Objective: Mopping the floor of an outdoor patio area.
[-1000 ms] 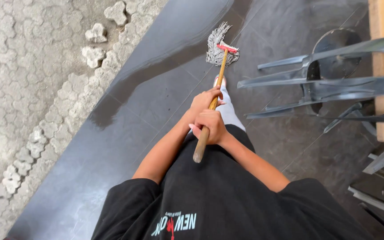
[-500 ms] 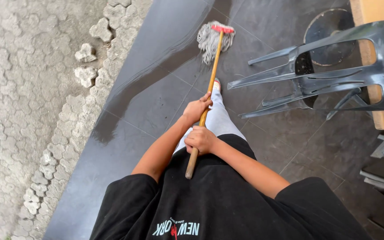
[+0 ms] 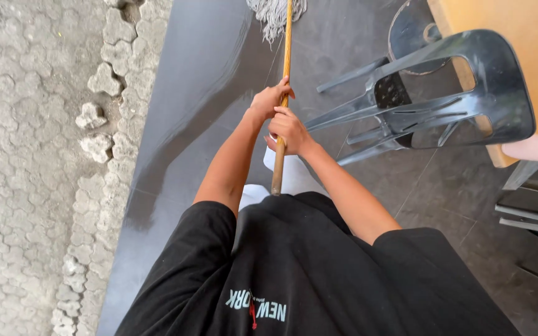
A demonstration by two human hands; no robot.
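Mop head [image 3: 275, 12] now pushed farther along the wet floor [image 3: 207, 74]; left hand [image 3: 269, 99] and right hand [image 3: 289, 129] grip the handle [image 3: 286, 56].

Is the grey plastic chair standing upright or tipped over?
Tipped: the chair leans against the wooden table, its legs pointing sideways over the floor.

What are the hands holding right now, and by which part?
Both hands, left hand above right hand, grip a mop on the lower end of its wooden handle.

Grey plastic chair [image 3: 443, 93] upper right, tipped against my yellow table [image 3: 518, 56]. Dark tile floor [image 3: 175, 112] centre; pale paving stones [image 3: 26, 155] w/ crumbled edge, left.
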